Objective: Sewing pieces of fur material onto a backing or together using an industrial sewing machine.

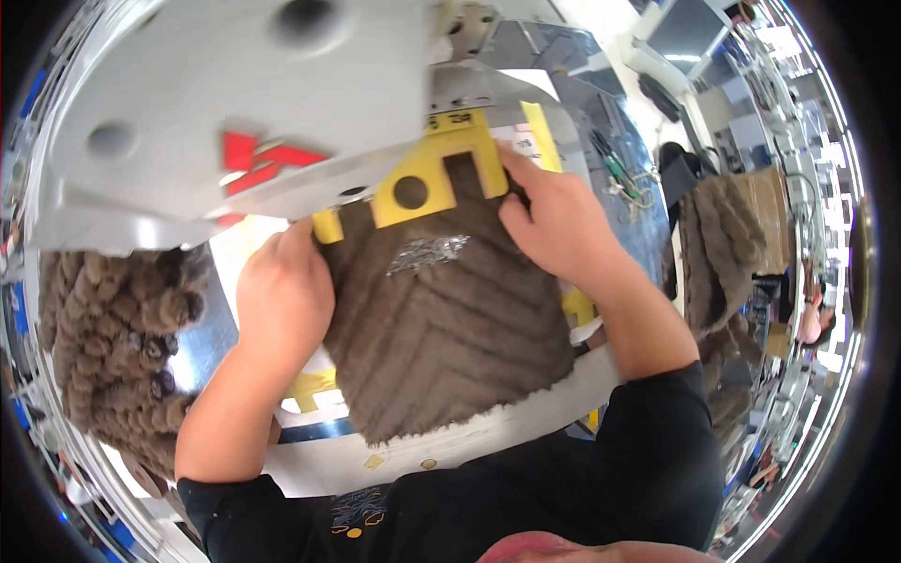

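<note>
Both hands pin the brown fuzzy fabric panel [441, 319] flat: left hand [282, 296] curled gripping its edge, right hand [549, 225] fingers pressed beside the yellow guide plate [422, 178], keeping it aligned.

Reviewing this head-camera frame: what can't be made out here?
- Left hand: its fingers curl under the brown ribbed fleece piece, so their grip is hidden.
- Yellow plastic guide plate: its upper part is covered by the grey machine housing.
- Silver mark on the fleece: too small to tell.
- Pile of brown fleece at left: cut off by the fisheye rim.
</note>
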